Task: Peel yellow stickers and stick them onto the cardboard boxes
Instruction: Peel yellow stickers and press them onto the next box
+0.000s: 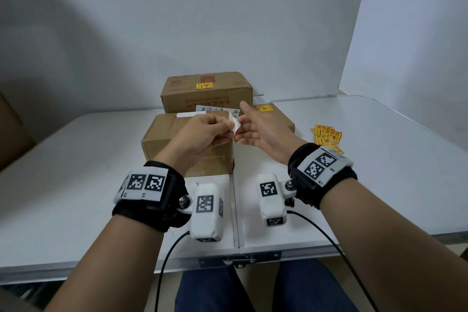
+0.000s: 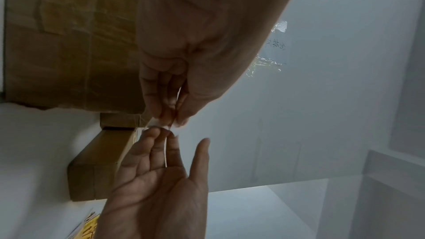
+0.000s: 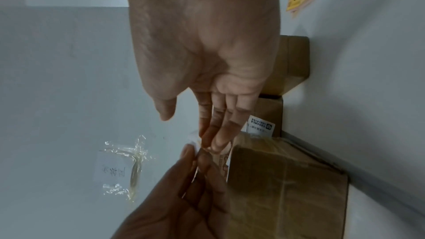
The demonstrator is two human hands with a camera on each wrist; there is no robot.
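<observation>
Your left hand [image 1: 202, 132] pinches a white sticker backing [image 1: 234, 125], long axis roughly upright, above the nearest cardboard box [image 1: 162, 139]. Your right hand [image 1: 263, 132], fingers straight, touches it. Yellow stickers [image 1: 326, 137] lie on the desk [image 1: 379, 159].

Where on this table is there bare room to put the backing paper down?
Bare table lies left of the near box, and at the front right below the sticker pile. The middle back is crowded: three boxes sit close together.
</observation>
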